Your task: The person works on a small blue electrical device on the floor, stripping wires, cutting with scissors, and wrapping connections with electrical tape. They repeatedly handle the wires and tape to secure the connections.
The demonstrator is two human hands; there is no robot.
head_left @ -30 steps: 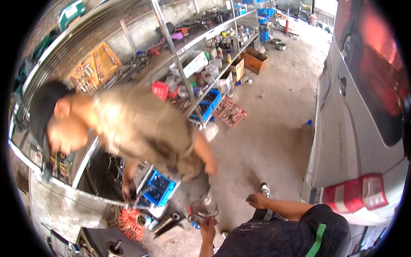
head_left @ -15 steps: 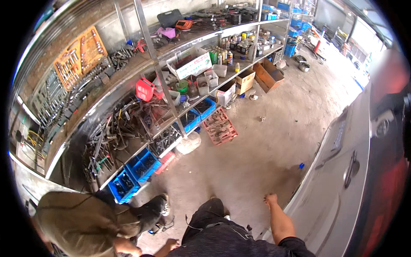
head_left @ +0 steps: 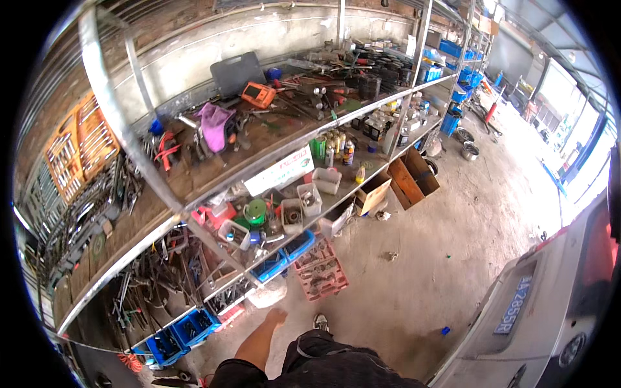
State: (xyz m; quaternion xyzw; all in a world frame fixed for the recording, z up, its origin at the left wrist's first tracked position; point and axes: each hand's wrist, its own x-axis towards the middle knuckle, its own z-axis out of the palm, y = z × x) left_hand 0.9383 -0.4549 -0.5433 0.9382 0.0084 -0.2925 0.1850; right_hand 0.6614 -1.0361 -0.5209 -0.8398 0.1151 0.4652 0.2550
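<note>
My left forearm reaches forward from the lower edge. My left hand (head_left: 276, 317) hangs over the concrete floor, apart from the shelf. Its fingers are too small and smeared to show whether they hold anything. Nearest to it are a pale rounded lump (head_left: 268, 295) on the floor and an open red tool case (head_left: 321, 279) with metal parts inside. A little farther left, blue bins (head_left: 196, 328) sit at the foot of the shelving. My right hand is out of view.
Metal shelving (head_left: 284, 154) runs along the left, laden with tools, a purple cloth (head_left: 216, 126), an orange device (head_left: 259, 95), spray cans and tubs. An open wooden box (head_left: 406, 184) stands on the floor by it. At the right is a light-coloured vehicle (head_left: 517, 310).
My view has shifted forward along the shelving. My left hand has swung forward, and my right hand has left the view. The other person at the lower left is gone from sight.
</note>
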